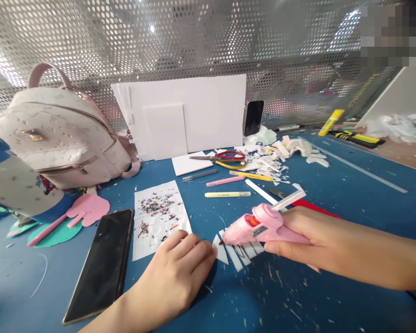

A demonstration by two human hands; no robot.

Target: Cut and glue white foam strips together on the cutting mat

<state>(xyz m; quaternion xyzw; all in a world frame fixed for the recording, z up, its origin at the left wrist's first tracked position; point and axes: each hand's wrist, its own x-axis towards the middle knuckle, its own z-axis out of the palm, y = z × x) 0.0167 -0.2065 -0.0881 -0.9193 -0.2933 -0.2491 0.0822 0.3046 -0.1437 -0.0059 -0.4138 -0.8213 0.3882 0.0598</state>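
Note:
A pink hot glue gun is gripped in my right hand, its dark nozzle pointing left and down at a fan of cut white strips. Out of its back end sticks a translucent glue stick. My left hand has its fingers curled together at the left end of the strips, touching or very close to the leftmost piece. What lies under those fingertips is hidden. Left of the strips is a white sheet scattered with tiny coloured bits.
A black phone lies left of my forearm, near a pale backpack. Scissors, several markers and white scraps lie farther back. Behind them stands a white board; a yellow-black cutter is at right.

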